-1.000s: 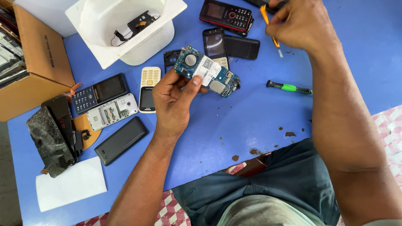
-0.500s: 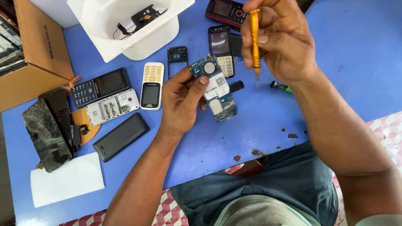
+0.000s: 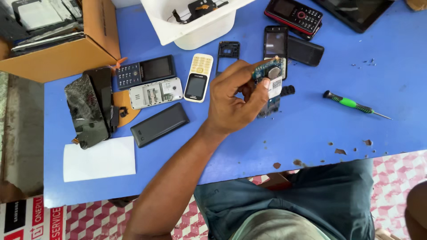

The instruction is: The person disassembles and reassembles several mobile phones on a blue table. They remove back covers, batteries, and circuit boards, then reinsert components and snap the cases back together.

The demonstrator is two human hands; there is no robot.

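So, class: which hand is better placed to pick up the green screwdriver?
The right, probably. The left hand is shut on the circuit board, and the screwdriver lies to its right on the table. The right hand is out of view.

So on the blue table I count one green-handled screwdriver (image 3: 351,103), one cardboard box (image 3: 66,49), one white tub (image 3: 195,22) and one white sheet (image 3: 98,158). One circuit board (image 3: 270,84) too, plus one cracked screen panel (image 3: 85,111).
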